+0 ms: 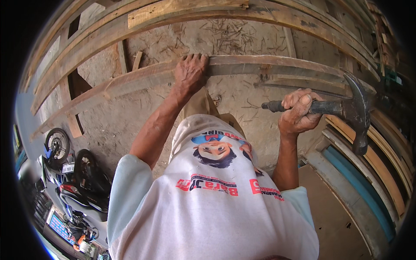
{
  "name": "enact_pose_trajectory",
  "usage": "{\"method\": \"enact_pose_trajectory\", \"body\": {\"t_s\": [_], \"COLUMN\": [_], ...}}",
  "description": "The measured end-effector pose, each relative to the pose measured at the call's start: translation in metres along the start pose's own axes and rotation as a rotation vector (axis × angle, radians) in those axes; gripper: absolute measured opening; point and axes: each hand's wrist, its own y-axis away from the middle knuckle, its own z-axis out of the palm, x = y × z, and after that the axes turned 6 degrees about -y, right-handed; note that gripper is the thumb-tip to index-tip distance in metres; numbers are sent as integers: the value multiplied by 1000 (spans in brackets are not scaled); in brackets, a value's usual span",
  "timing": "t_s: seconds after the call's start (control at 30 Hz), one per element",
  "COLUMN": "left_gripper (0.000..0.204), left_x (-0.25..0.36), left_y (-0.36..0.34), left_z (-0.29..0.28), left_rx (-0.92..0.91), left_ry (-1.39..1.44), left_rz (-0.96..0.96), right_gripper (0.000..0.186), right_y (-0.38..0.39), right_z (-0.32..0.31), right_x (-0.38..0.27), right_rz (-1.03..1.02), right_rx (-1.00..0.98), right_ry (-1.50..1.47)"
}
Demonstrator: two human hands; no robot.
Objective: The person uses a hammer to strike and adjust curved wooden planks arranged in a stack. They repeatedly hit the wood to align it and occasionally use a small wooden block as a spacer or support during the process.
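Observation:
My left hand (190, 71) is closed over the top edge of a long wooden plank (242, 65) that runs across in front of me, its fingers wrapped over the far side. To the right, my right hand (300, 112) is wrapped round the dark handle of a claw hammer (356, 113). The hammer is raised in the air, its handle pointing left and its metal head at the right, with one end of the head over the plank's right part in the picture. Whether it touches anything there I cannot tell; it appears apart from the wood.
Farther off, more long boards (186, 15) run parallel to the plank. Splinters of wood (227, 37) litter the concrete floor (130, 104) between them. Stacked lumber (368, 160) with a blue piece (355, 186) lies at right. Parked motorcycles (82, 182) stand at lower left.

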Motion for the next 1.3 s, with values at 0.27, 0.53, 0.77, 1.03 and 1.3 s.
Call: {"method": "enact_pose_trajectory", "body": {"t_s": [0.27, 0.53, 0.77, 1.03, 1.3], "left_gripper": [46, 48, 35, 48, 44], "left_x": [10, 1, 1, 9, -5], "left_y": [21, 12, 6, 19, 17], "left_z": [12, 9, 19, 17, 2], "left_rx": [68, -5, 56, 25, -23], "left_ry": [-47, -72, -56, -54, -45], "left_rz": [71, 44, 27, 48, 1], "right_gripper": [37, 35, 25, 38, 48], "right_y": [83, 54, 16, 83, -54], "right_z": [-21, -51, -10, -46, -63], "right_x": [72, 59, 19, 87, 59], "right_rz": [563, 419, -6, 595, 618], "right_rx": [-398, -388, -97, -542, -1051], "right_ry": [594, 578, -83, 725, 652]}}
